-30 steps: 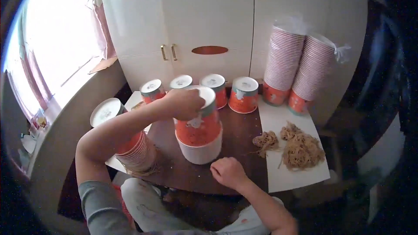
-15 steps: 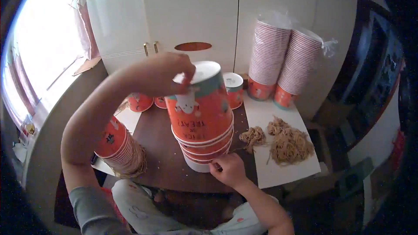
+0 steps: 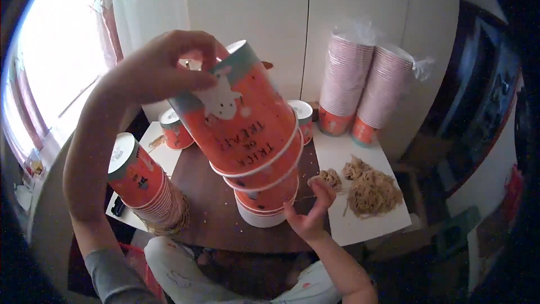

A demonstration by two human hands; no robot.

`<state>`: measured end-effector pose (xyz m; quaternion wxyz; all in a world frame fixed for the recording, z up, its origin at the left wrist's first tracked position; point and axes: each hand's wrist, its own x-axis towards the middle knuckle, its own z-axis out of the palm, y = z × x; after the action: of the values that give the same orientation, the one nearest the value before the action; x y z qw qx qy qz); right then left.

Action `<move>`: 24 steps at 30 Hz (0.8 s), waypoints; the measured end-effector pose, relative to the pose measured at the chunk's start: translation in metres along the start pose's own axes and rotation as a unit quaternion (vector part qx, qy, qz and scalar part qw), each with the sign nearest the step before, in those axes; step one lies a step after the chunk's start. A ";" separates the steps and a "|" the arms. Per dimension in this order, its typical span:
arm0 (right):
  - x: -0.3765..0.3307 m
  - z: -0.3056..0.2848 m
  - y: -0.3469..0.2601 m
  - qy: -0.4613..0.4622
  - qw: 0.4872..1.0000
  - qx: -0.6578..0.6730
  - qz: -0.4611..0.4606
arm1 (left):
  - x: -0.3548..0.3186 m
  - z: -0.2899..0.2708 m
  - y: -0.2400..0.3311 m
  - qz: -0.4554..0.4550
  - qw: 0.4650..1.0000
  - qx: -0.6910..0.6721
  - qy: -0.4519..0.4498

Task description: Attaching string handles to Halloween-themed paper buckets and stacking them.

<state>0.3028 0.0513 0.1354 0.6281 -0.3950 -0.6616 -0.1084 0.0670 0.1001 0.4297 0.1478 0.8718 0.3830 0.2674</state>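
In front of me stands a stack of upside-down orange paper buckets (image 3: 267, 171) on a white round base (image 3: 261, 218). My left hand (image 3: 185, 65) grips the bottom end of the top bucket (image 3: 242, 115), which has a teal band and a white ghost. This bucket is raised and tilted, its bottom leaning left, and its rim still overlaps the stack. Low beside the stack on the right, my right hand (image 3: 312, 211) has its thumb and fingers apart. A thin tan cord runs from the stack's rim past these fingers toward a small cord heap (image 3: 329, 179).
Larger tangled cord (image 3: 374, 191) lies on a white sheet (image 3: 365, 233) at right. Two tall bagged bucket stacks (image 3: 347, 73) stand behind. Another stack with cords (image 3: 149, 188) leans at left. Single upside-down buckets (image 3: 179, 129) stand farther back on the brown table (image 3: 211, 219).
My left hand has lifted the top bucket and tipped its bottom to the left, widening the gaps between rims. My right hand has gone from pinched fingers at the rim to spread fingers.
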 end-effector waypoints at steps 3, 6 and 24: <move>0.014 -0.006 -0.011 -0.024 0.999 0.027 -0.034 | -0.011 0.013 0.034 0.047 0.995 0.084 0.023; 0.025 -0.003 -0.032 -0.045 0.999 0.025 -0.010 | -0.017 0.016 0.042 0.107 0.990 0.087 0.040; 0.083 0.002 -0.040 -0.228 0.973 0.005 0.046 | -0.030 0.006 0.057 0.128 0.991 -0.027 0.028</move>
<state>0.2830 0.0585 0.2252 0.4675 -0.4361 -0.7687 0.0170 0.0875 0.0396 0.4404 0.1253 0.9014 0.2649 0.3187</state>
